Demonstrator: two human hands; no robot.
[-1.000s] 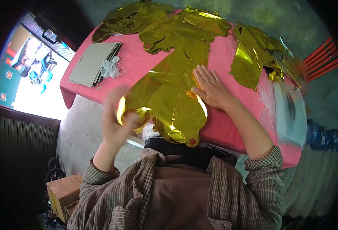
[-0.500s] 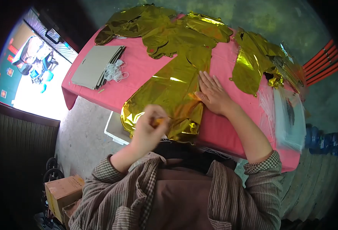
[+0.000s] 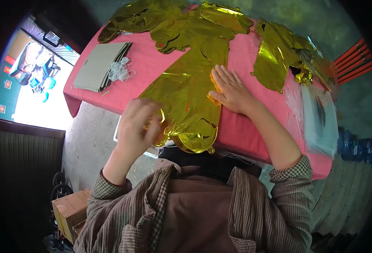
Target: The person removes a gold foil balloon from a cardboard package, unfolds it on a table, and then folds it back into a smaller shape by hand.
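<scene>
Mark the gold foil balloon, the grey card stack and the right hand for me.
gold foil balloon (image 3: 181, 90), head view, flat middle of the foil
grey card stack (image 3: 95, 69), head view, middle of top sheet
right hand (image 3: 232, 92), head view, back of the hand

text: none legible | gold foil balloon (image 3: 181, 97): no print readable

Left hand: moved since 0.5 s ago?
Yes: left hand shifted left along the pink table's near edge, toward the gold foil balloon's left side.

Striped brown shirt (image 3: 194, 211) (checked cuffs (image 3: 291, 168))
</scene>
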